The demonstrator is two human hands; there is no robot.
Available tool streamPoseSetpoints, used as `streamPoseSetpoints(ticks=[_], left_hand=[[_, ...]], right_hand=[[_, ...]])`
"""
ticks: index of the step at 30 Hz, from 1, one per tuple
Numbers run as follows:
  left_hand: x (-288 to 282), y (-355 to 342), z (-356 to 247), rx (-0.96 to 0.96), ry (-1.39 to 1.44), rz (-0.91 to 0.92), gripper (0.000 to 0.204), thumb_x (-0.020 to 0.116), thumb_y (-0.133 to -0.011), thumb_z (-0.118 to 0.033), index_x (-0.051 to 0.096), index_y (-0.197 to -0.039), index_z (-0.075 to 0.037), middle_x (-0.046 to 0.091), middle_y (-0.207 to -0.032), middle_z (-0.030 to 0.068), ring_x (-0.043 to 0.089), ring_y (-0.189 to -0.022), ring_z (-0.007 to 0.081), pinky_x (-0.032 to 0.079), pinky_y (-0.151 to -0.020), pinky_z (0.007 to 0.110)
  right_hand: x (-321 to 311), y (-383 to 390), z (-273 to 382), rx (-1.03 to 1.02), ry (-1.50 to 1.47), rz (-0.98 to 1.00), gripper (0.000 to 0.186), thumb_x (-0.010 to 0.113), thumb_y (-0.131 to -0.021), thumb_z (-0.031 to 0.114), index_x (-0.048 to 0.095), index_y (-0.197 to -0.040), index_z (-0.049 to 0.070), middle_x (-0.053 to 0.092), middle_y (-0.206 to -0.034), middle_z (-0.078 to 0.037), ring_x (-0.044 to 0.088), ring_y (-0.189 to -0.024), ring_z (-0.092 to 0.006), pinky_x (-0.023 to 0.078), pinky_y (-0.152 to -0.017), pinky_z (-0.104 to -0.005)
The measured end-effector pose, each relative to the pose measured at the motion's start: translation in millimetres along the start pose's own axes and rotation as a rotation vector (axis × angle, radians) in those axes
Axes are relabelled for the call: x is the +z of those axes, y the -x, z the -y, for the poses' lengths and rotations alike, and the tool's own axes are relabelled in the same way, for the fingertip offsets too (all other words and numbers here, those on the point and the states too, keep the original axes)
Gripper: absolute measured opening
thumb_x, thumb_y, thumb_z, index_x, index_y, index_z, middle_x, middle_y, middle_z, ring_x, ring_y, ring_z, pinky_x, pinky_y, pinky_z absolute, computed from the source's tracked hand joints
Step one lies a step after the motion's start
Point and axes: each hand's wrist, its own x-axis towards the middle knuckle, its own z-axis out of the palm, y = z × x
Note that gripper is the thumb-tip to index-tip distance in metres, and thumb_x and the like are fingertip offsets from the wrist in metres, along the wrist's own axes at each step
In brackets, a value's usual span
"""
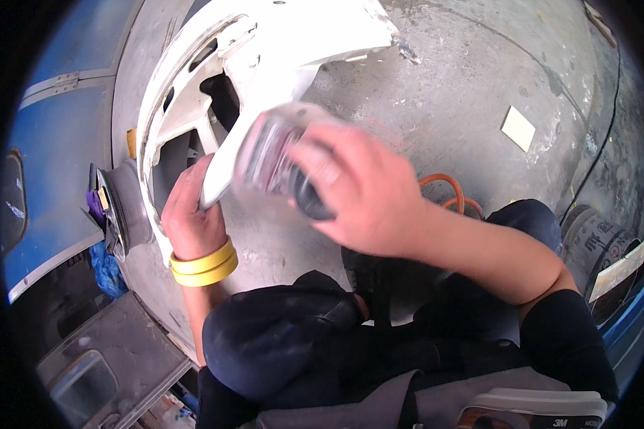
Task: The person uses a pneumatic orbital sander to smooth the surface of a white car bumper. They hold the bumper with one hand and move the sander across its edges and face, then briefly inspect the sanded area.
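Note:
A white curved car body panel (286,43) with several cut-outs reaches from the top of the view down to my hands. My left hand (193,218), with two yellow bands at the wrist, is closed round the narrow lower end of the panel. My right hand (368,182) is closed on a sanding block (268,154) with a rounded black grip. The block is smeared by motion and lies over the panel's edge just right of my left hand. Its working face is hidden, so I cannot tell whether it touches the panel.
An orange hose (447,182) loops on the concrete floor beside my knee. A pale square sheet (518,129) lies farther right, near a black cable (615,121). A bucket (597,239) stands at the right. Blue panels (64,121) and a wheel-like round part (125,207) line the left.

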Motion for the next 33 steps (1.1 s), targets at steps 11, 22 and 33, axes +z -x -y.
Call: streamPoseSetpoints(ticks=[11, 22, 33], left_hand=[[12.4, -5.2, -26.5, -0.045, -0.122, -0.036, 0.048, 0.062, -0.080, 0.007, 0.071, -0.124, -0.011, 0.074, -0.114, 0.0157, 0.072, -0.104, 0.0362, 0.055, -0.093, 0.040], [17.9, -10.4, -45.3, -0.134, -0.087, -0.012, 0.046, 0.064, -0.081, 0.002, 0.070, -0.124, -0.012, 0.074, -0.113, 0.0161, 0.070, -0.102, 0.0377, 0.055, -0.090, 0.041], [113.8, 44.8, 17.1, 0.011, -0.334, 0.343, 0.083, 0.082, -0.076, -0.016, 0.047, -0.150, -0.006, 0.066, -0.132, 0.0196, 0.065, -0.115, 0.0393, 0.052, -0.099, 0.047]], right_hand=[[-29.7, 0.1, -54.0, 0.245, 0.219, -0.128, 0.068, 0.086, -0.080, 0.032, 0.054, -0.134, 0.006, 0.058, -0.120, -0.017, 0.068, -0.101, -0.0333, 0.058, -0.085, -0.0410], [-8.7, 8.8, -8.1, 0.138, 0.165, -0.164, 0.071, 0.089, -0.075, 0.025, 0.053, -0.135, 0.008, 0.056, -0.125, -0.018, 0.066, -0.103, -0.0373, 0.059, -0.084, -0.0422], [-28.9, 6.2, -92.8, 0.526, 0.332, -0.150, 0.067, 0.086, -0.081, 0.034, 0.053, -0.134, 0.008, 0.059, -0.120, -0.017, 0.066, -0.101, -0.0378, 0.055, -0.087, -0.0455]])
